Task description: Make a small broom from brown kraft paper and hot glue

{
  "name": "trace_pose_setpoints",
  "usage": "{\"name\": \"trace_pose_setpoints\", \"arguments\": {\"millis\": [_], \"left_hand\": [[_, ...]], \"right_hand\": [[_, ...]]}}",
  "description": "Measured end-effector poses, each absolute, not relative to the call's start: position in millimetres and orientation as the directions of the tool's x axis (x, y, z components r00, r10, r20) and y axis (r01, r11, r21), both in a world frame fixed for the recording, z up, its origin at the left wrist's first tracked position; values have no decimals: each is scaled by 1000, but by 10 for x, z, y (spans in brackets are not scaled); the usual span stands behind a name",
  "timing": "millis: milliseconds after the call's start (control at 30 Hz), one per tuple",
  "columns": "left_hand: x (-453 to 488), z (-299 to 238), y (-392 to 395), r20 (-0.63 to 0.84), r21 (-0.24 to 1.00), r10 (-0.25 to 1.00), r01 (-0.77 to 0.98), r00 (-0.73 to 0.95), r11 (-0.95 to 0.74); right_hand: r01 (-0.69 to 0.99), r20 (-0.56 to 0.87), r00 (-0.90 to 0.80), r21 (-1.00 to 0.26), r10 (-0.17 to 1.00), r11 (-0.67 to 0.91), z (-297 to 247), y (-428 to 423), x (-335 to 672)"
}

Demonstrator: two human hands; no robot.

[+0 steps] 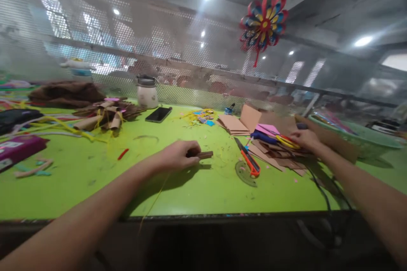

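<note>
My left hand (179, 155) is closed around a small folded strip of brown cardboard (206, 155), held just above the green table, with its end sticking out past my fingers. On the right, my right hand (305, 139) reaches over a pile of brown cardboard pieces (270, 159). Its fingers are curled beside yellow loops (288, 142) and a dark rounded object (301, 126); what they grip is hard to make out. A dark blue object (263, 137) and pink paper (267, 129) lie on the pile. Between my hands rest an orange utility knife (251, 163) and a clear protractor (244, 173).
A phone (159, 114), a lidded jar (147, 92) and yellow scraps (199, 116) lie farther back. Cardboard rolls (111, 116) and a purple box (20, 150) are left. A green basket (365, 137) stands right; black cables (321, 188) cross the table edge (222, 216).
</note>
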State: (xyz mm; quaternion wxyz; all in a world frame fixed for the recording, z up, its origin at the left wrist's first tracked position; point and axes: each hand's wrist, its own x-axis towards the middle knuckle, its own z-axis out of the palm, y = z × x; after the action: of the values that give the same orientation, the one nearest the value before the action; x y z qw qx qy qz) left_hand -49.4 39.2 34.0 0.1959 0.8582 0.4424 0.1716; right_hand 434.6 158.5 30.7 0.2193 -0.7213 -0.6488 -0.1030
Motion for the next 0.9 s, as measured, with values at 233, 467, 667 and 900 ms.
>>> {"name": "trace_pose_setpoints", "arguments": {"millis": [233,467,667,900], "left_hand": [[-479,252,421,165,439,835,719,524,-538],[-439,228,416,224,386,829,734,512,-558],[-450,239,442,232,398,840,740,490,-542],[-429,265,451,207,421,832,721,515,-551]], "right_hand": [[930,653,-37,-256,757,266,610,1097,3096],[562,284,-710,-321,644,762,436,668,1746],[621,270,-579,-465,769,631,149,728,1626],[474,291,-579,-640,762,605,102,696,1730]]}}
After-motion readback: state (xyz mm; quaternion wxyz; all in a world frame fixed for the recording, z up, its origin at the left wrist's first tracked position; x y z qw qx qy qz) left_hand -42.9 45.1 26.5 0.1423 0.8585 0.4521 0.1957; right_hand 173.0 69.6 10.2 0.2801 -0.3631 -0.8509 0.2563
